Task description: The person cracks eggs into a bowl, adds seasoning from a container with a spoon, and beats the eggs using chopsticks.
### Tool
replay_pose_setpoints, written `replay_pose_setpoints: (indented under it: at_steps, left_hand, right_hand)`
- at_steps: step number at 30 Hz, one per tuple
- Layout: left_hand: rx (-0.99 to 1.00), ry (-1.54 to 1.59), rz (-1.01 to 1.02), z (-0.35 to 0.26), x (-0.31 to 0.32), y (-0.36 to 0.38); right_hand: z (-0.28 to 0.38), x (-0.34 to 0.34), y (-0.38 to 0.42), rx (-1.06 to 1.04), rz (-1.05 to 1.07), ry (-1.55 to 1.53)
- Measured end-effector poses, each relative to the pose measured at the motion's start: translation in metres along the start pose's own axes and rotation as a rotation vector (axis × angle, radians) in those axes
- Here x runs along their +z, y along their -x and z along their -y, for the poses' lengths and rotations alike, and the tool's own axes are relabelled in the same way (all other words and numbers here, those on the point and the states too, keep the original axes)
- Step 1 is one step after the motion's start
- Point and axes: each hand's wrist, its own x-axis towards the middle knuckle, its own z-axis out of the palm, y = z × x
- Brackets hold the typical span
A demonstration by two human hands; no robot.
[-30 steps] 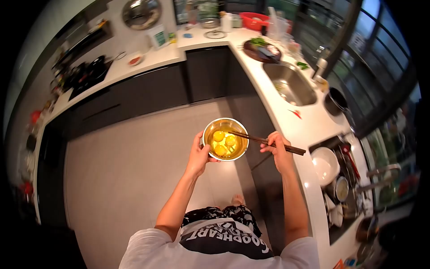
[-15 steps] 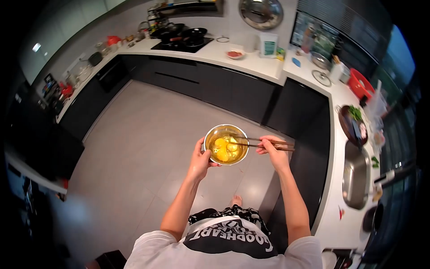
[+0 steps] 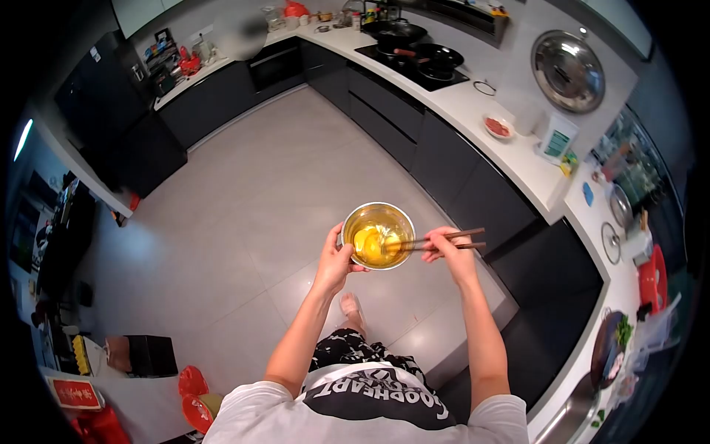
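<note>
Left hand (image 3: 335, 262): most fingers lay hidden behind the metal bowl (image 3: 379, 211). Chopsticks (image 3: 467, 233): middles were covered by the right hand (image 3: 450, 254), tips smeared by motion in the egg (image 3: 366, 240); could not tell how deep they sat. Sink (image 3: 573, 414) ran off the bottom edge. Range hood (image 3: 460, 18) was cut at the top. Grey smudge (image 3: 240, 35) masked a patch above the oven (image 3: 274, 70). Pouch (image 3: 557, 138) print was too small to read.

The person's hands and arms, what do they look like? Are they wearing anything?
The left hand and right hand are bare, with no gloves or bracelets showing. The forearms are bare too, and the short sleeves are plain white.
</note>
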Motion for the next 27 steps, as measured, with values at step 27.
replay_pose_setpoints:
  at_steps: [27]
  left_hand:
    - [0.186,0.036,-0.374,-0.201,-0.215,-0.377]
  right_hand:
    - [-0.036,0.225,-0.539,0.06,0.39,-0.053]
